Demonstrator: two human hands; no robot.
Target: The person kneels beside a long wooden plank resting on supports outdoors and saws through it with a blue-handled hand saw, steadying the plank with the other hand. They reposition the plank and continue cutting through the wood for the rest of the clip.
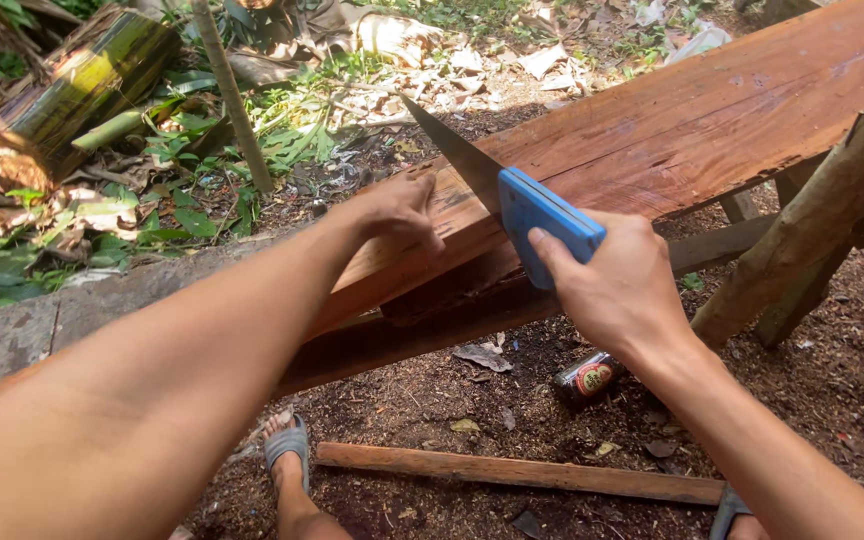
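Head view: right hand (620,290) wrapped tight around blue plastic handle of steel-bladed handsaw (542,215), blade on long reddish-brown wooden plank (692,130). Left hand (397,212) pressed on plank end just beside blade, fingers curled, holding nothing. Dark can (586,376) on ground below.

Plank (672,130): far end cut off by the top-right edge.
Saw handle (544,222): lower part hidden inside the right hand (617,285).
Can (587,377): partly behind the right wrist.
Right foot (742,515): mostly cropped.

Left hand (399,208) pressed flat, arm outstretched, right hand (614,285) clenched in a grip
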